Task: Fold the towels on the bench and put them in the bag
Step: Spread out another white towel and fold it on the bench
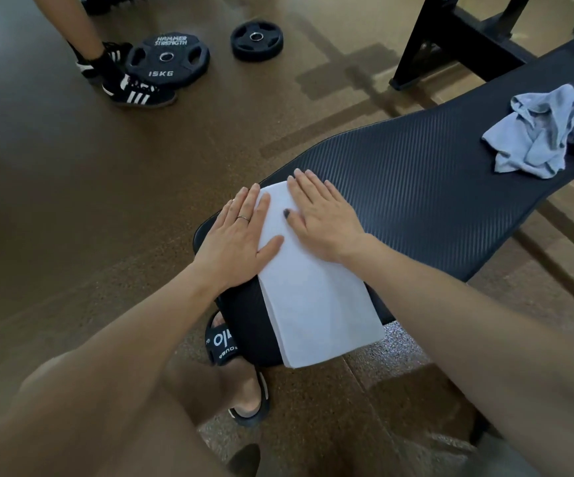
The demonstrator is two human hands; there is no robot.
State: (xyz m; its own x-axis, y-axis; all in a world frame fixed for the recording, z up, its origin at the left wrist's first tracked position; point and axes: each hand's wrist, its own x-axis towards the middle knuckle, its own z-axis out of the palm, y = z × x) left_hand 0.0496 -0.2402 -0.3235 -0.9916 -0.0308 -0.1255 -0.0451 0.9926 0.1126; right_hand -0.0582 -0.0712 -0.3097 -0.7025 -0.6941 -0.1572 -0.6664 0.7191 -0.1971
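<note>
A white towel [313,297], folded into a long strip, lies across the near end of the black padded bench [426,187], its near end hanging over the bench edge. My left hand [237,235] lies flat with straight fingers on the towel's left far edge. My right hand [323,215] presses flat on the towel's far right part. A crumpled light blue towel [547,132] lies further along the bench at the right. No bag is in view.
Two black weight plates [167,60] [256,39] lie on the brown floor at the far left, beside another person's legs and striped shoes [134,91]. A black rack frame [461,39] stands behind the bench. My foot in a black slide [234,359] is under the bench end.
</note>
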